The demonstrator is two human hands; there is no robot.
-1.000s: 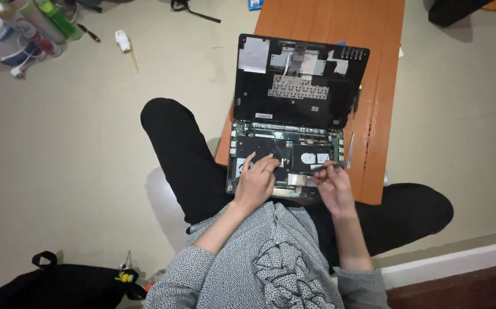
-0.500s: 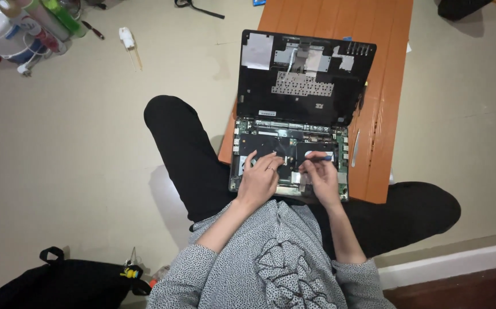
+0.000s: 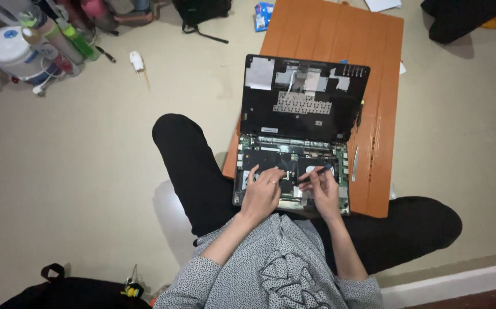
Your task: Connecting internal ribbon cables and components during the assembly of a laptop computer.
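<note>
An opened laptop base (image 3: 291,155) with bare green circuit boards lies on a low orange wooden board (image 3: 382,86), and its black inner cover (image 3: 304,97) stands tilted up behind it. My left hand (image 3: 262,191) rests flat on the black battery area, fingers spread. My right hand (image 3: 321,189) grips a thin dark tool (image 3: 315,172) whose tip points up and right over the base's right part. I sit cross-legged in black trousers (image 3: 193,166) with the base against my lap.
Bottles and a white tub (image 3: 13,51) stand at the top left by a small white object (image 3: 137,60). A black bag (image 3: 70,292) lies at the bottom left. A pale strip (image 3: 355,163) rests on the board right of the laptop. A white baseboard (image 3: 459,280) runs bottom right.
My right hand has shifted slightly left and up over the base with the tool. The left hand stays on the battery area. The view moved a little.
</note>
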